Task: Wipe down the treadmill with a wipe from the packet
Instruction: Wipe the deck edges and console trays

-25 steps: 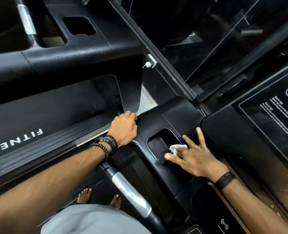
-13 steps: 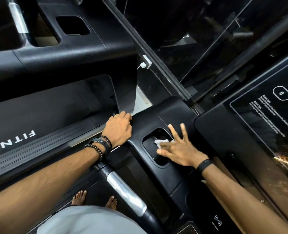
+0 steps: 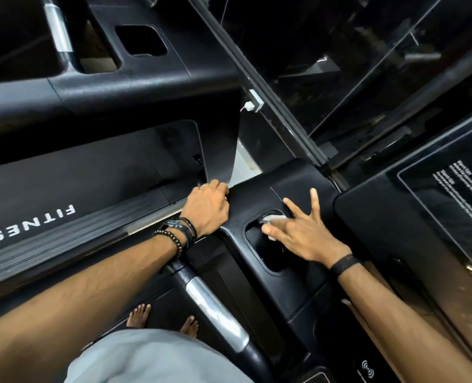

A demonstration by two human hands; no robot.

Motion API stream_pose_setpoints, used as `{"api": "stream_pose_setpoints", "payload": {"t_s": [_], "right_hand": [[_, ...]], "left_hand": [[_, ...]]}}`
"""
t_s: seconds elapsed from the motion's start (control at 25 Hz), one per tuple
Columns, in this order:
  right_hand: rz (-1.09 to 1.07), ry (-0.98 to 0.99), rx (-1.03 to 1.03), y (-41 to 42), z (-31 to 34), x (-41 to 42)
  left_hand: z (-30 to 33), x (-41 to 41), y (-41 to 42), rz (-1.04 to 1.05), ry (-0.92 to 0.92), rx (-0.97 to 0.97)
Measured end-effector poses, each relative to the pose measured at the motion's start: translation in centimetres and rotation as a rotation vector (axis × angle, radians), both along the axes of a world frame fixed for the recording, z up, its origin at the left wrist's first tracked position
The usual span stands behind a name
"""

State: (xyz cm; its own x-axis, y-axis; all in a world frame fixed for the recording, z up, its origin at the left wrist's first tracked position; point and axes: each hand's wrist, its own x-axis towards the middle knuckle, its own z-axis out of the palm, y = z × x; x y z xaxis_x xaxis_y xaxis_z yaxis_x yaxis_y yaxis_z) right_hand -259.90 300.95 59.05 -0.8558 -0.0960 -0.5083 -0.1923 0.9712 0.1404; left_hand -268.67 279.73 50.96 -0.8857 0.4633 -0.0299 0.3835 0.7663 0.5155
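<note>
Wipe [image 3: 274,218] sits bunched under the right hand [image 3: 301,234], thumb and forefinger pinching it inside the treadmill's cup recess [image 3: 270,258] (soft, light, likely damp). Left hand [image 3: 207,210] clasps the console edge left of it, holding nothing else.

Wipe [image 3: 274,219] perhaps mostly under right hand [image 3: 304,234]
</note>
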Motion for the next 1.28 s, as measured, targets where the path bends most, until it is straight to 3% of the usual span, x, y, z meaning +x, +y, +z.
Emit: {"api": "stream_pose_setpoints", "payload": {"t_s": [0.56, 0.76, 1.04, 1.16, 1.28], "right_hand": [[0.017, 0.065, -0.05, 1.4, -1.5, 1.1], [0.085, 0.221, 0.002, 2.7, -0.2, 3.6], [-0.063, 0.518, -0.315, -0.1, -1.8, 3.4], [-0.25, 0.653, -0.566, -1.2, -2.3, 3.5], [-0.397, 0.834, -0.651, -2.5, -2.7, 2.2]], "left_hand": [[-0.3, 0.0, 0.3, -0.011, -0.016, 0.0], [-0.6, -0.2, 0.2, 0.002, -0.007, 0.008], [-0.4, -0.1, 0.3, 0.0, -0.004, 0.027], [-0.1, -0.1, 0.2, 0.0, -0.016, 0.031], [-0.3, -0.1, 0.4, 0.0, -0.016, 0.016]]}}
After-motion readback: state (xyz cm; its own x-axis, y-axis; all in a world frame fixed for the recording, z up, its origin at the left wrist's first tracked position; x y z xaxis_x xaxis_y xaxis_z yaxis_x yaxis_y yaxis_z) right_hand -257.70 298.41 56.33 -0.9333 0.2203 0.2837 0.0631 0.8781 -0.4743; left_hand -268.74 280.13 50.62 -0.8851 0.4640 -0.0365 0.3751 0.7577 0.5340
